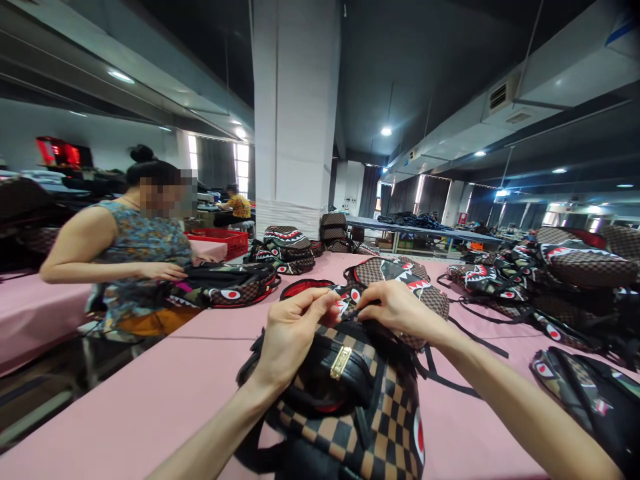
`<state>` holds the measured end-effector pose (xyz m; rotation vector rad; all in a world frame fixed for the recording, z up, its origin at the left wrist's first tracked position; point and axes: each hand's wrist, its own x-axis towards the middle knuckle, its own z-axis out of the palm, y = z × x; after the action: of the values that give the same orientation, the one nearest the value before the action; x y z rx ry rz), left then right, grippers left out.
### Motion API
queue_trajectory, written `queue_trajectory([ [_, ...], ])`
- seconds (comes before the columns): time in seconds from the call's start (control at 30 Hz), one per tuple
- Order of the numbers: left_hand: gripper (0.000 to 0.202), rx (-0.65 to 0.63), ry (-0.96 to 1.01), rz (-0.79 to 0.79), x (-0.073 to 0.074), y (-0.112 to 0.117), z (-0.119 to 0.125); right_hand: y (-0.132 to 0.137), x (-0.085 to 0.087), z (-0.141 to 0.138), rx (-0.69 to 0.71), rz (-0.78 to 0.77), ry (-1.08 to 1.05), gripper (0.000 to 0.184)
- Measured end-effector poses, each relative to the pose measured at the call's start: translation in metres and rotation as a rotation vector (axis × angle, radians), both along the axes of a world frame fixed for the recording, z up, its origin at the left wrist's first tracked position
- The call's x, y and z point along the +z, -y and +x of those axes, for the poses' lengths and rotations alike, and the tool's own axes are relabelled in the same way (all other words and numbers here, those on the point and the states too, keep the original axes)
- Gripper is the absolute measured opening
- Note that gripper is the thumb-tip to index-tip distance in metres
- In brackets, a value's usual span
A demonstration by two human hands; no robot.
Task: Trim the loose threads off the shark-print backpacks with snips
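While our left hand (290, 333) and right hand (400, 310) pinch black strap (356, 312) on backpack (380, 427), near desk (150, 413) edge | fingers (325, 301) closed on strap | risk: we judge grip slips, backpack tips off.

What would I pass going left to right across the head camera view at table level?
Person in patterned sleeveless top → camouflage shark-mouth backpack before them → left hand → right hand, both pinching the top of a brown-and-black checkered backpack → heap of shark-mouth backpacks at far right.
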<state>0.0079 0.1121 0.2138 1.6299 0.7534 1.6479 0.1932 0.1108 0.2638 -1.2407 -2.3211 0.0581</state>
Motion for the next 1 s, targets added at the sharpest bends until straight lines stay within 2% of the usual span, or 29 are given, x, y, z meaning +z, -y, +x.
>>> queue_trajectory([
  [0.07,0.037,0.002,0.002,0.087,-0.004,0.001,-0.006,0.012,-0.018,0.017,-0.021,-0.112,-0.233,0.015],
  [0.17,0.049,-0.001,0.052,0.219,-0.006,-0.002,-0.010,0.035,-0.063,0.038,-0.057,-0.232,-0.541,0.042],
  [0.2,0.048,0.026,0.072,0.231,-0.004,-0.005,-0.009,0.041,-0.078,0.041,-0.076,-0.247,-0.596,0.044],
  [0.27,0.044,0.124,0.082,0.209,0.002,-0.010,-0.009,0.048,-0.103,0.040,-0.115,-0.250,-0.675,0.037],
  [0.33,0.037,0.256,0.052,0.168,0.008,-0.012,-0.012,0.046,-0.117,0.034,-0.152,-0.217,-0.735,0.028],
  [0.43,0.027,0.451,-0.047,0.101,0.004,0.000,-0.029,0.037,-0.120,0.024,-0.159,-0.093,-0.745,0.021],
  [0.53,0.038,0.503,-0.332,-0.004,-0.024,0.028,-0.050,0.033,-0.116,0.019,-0.148,0.036,-0.681,0.016],
  [0.57,0.039,0.512,-0.397,0.021,-0.035,0.038,-0.053,0.034,-0.116,0.018,-0.139,0.059,-0.662,0.016],
  [0.67,0.050,0.609,-0.475,0.148,-0.065,0.058,-0.045,0.041,-0.120,0.014,-0.090,0.111,-0.619,0.019],
  [0.77,0.058,0.665,-0.476,0.089,-0.074,0.064,-0.025,0.052,-0.126,0.016,-0.032,0.208,-0.577,0.023],
  [0.83,0.057,0.598,-0.400,-0.055,-0.071,0.065,-0.015,0.060,-0.127,0.021,0.011,0.262,-0.520,0.025],
  [0.93,0.051,0.309,-0.176,-0.254,-0.062,0.072,-0.010,0.071,-0.125,0.035,0.065,0.296,-0.401,0.029],
  [1.0,0.049,0.140,-0.043,-0.321,-0.059,0.078,-0.010,0.076,-0.121,0.044,0.098,0.336,-0.362,0.030],
])
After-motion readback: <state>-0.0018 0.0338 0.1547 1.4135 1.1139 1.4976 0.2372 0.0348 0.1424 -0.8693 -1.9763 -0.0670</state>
